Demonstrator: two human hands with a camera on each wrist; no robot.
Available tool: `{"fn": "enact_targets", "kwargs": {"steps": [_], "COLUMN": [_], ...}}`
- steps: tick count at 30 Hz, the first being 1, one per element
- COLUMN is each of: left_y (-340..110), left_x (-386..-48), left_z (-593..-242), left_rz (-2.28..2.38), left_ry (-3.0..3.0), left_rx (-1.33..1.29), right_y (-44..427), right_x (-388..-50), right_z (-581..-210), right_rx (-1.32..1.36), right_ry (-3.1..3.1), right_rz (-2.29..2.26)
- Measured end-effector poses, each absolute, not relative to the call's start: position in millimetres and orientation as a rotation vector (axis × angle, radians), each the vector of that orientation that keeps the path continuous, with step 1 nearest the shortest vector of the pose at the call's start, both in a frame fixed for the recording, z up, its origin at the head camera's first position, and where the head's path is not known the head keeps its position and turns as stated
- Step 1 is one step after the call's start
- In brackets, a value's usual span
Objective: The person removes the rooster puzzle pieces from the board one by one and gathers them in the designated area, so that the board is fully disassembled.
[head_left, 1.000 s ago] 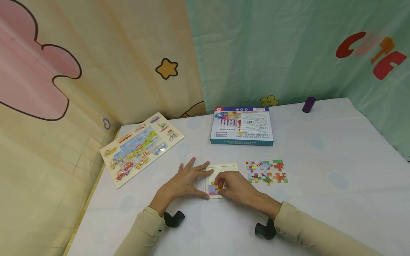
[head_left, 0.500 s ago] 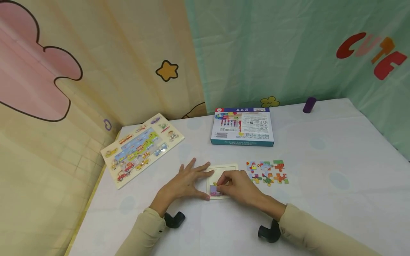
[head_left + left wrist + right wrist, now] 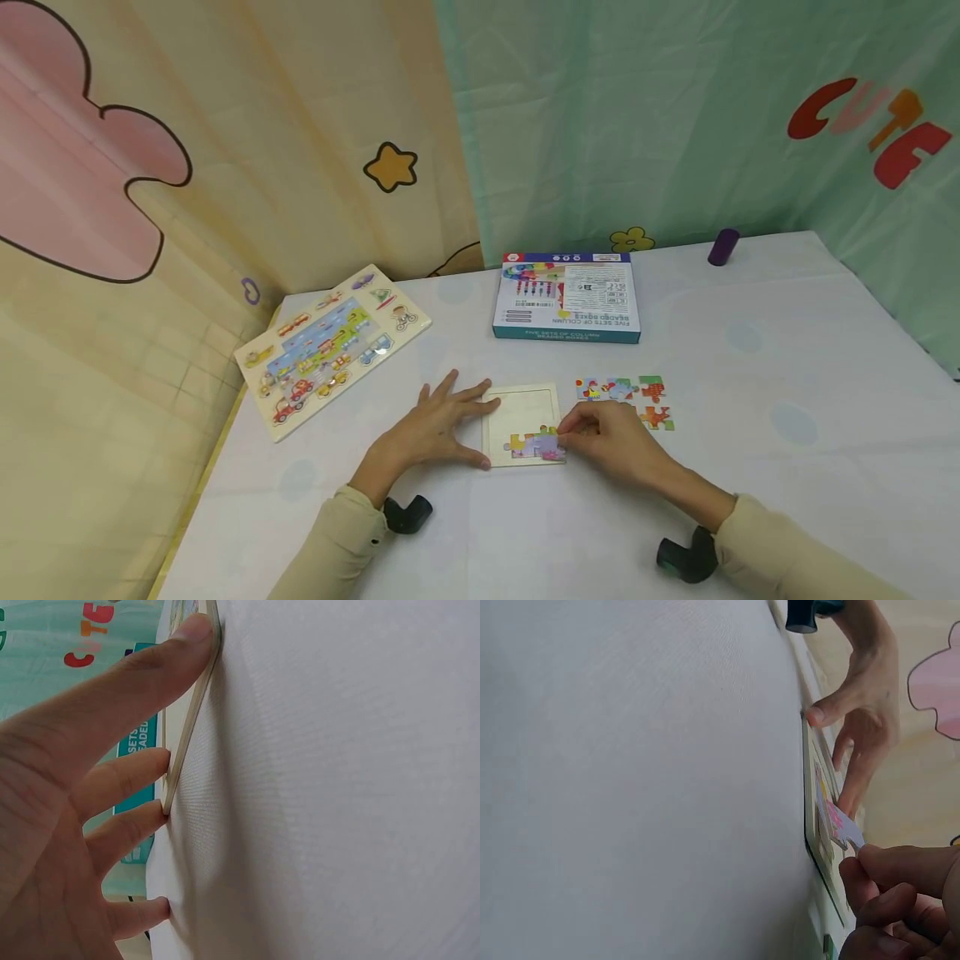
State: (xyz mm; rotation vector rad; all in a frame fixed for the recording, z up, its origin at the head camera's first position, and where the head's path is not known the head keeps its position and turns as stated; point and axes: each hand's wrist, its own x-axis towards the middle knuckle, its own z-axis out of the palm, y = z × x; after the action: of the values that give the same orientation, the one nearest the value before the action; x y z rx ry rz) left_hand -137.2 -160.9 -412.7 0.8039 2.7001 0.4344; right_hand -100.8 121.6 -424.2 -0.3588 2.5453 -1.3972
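A shallow wooden puzzle tray [image 3: 517, 412] lies on the white cloth. My left hand [image 3: 438, 425] spreads its fingers along the tray's left side; in the left wrist view the thumb [image 3: 196, 630] and two fingertips touch the tray's edge. At the tray's lower right, my right hand [image 3: 611, 437] pinches a purple jigsaw piece [image 3: 841, 821] with pink marks between thumb and forefinger. That piece is tilted up in the right wrist view. To its left in the tray is a yellow and purple piece [image 3: 519, 445]; I cannot tell whether they are joined.
Several loose jigsaw pieces [image 3: 621, 389] lie right of the tray, some hidden behind my right hand. A flat box [image 3: 566, 300] stands behind, with a vehicle puzzle board [image 3: 333, 350] back left. A purple cylinder [image 3: 723, 247] is near the far edge.
My right hand has moved right across the tray, and the purple pieces have shifted from its lower left corner to the lower right. My left hand has stayed in place.
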Motion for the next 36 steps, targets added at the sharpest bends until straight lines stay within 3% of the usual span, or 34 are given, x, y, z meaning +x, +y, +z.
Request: {"fn": "enact_targets", "kwargs": {"steps": [14, 36], "left_y": [-161.0, -161.3], "left_x": [-137.3, -136.8], "left_z": [-412.8, -412.5], "left_rz": [0.449, 0.455], "left_ry": [2.686, 2.688], "left_rx": [0.797, 0.796], "right_y": [162.5, 163.8], "right_x": [-91.7, -90.4], "right_z": [-426.9, -427.8], "right_rx": [-0.284, -0.275], "right_ry": [2.625, 2.729], "right_rz": [-1.353, -1.266]}}
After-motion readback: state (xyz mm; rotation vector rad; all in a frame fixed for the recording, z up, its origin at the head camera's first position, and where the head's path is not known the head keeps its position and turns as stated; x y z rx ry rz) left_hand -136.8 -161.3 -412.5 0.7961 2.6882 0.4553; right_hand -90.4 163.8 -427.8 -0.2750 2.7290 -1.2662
